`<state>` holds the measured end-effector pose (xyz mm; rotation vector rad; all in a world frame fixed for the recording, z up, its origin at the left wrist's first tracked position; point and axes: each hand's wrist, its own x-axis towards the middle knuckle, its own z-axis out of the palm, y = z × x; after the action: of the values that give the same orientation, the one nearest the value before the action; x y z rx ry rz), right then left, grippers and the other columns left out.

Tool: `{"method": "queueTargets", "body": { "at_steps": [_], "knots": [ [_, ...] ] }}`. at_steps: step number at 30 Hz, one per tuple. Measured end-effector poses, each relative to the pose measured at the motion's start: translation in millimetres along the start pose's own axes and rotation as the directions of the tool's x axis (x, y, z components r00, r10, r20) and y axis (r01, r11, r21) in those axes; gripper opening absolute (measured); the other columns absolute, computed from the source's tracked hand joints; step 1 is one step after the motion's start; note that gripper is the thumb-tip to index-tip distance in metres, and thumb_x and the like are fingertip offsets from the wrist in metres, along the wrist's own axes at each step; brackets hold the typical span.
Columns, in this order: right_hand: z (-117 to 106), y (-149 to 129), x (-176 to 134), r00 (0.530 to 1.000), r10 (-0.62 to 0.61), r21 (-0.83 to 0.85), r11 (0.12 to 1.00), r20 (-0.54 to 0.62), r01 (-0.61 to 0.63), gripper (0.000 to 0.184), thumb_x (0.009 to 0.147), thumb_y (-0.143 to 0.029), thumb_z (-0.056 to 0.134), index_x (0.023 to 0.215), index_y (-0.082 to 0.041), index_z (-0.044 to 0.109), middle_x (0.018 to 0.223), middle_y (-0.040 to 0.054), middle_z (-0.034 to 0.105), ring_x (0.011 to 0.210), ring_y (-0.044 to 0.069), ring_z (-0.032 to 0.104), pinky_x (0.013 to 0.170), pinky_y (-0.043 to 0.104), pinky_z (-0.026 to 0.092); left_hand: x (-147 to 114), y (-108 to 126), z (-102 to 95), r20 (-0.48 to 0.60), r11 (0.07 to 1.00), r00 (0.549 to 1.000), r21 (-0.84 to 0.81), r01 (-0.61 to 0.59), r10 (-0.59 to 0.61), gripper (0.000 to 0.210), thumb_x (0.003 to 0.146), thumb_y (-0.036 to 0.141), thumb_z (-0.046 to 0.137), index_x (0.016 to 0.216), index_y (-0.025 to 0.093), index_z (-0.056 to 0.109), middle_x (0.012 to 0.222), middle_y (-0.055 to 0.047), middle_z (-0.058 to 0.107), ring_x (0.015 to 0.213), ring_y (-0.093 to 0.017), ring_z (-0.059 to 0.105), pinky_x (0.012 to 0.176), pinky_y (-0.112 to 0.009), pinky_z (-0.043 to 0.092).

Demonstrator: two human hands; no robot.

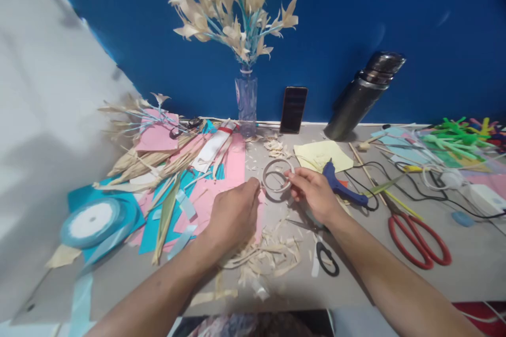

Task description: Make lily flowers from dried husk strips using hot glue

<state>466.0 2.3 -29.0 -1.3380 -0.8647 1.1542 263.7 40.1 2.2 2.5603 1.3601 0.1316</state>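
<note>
A narrow, pale ring that looks like a roll of tape (pixel 271 188) stands on edge just above the table, between my two hands. My right hand (pixel 315 192) pinches its right rim between thumb and fingers. My left hand (pixel 236 211) is closed at the left rim, its fingertips touching or very near it; what they grip there is too small to make out. Below the ring lie dry husk scraps (pixel 272 253) and scissors with black handles (pixel 327 259). A blue glue gun (pixel 342 187) lies just right of my right hand.
Husk flowers stand in a clear bottle (pixel 247 100) at the back, near a phone (pixel 293 110) and a tilted dark flask (pixel 361 97). Coloured paper and a blue ribbon spool (pixel 93 220) cover the left. Red-handled scissors (pixel 419 237) and black cords lie right.
</note>
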Motion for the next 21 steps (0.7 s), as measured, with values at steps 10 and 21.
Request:
{"method": "queueTargets", "body": {
  "at_steps": [10,21],
  "knots": [
    [-2.2,1.3,2.2,0.998,-0.055,-0.047,0.998,-0.037,0.053,0.035,0.080,-0.051,0.074,0.082,-0.017,0.067,0.055,-0.0040,0.055,0.048,0.008,0.046,0.044,0.018,0.035,3.2,-14.0,16.4,-0.021,0.945,0.945,-0.034,-0.326,0.325,0.019,0.091,0.011,0.046,0.099,0.019,0.061,0.102,-0.013,0.067,0.097,-0.027,0.061,0.089,-0.042,0.047],
    [7.8,12.7,2.4,0.988,-0.111,-0.307,0.942,0.103,0.138,0.032,0.091,-0.046,0.058,0.099,-0.017,0.068,0.062,-0.0027,0.062,0.053,0.013,0.055,0.051,0.023,0.040,-8.8,-0.8,2.4,-0.149,0.936,0.962,-0.238,-0.258,0.227,0.019,0.094,0.018,0.042,0.089,0.022,0.060,0.080,-0.007,0.067,0.076,-0.023,0.061,0.071,-0.034,0.047]
  ]
}}
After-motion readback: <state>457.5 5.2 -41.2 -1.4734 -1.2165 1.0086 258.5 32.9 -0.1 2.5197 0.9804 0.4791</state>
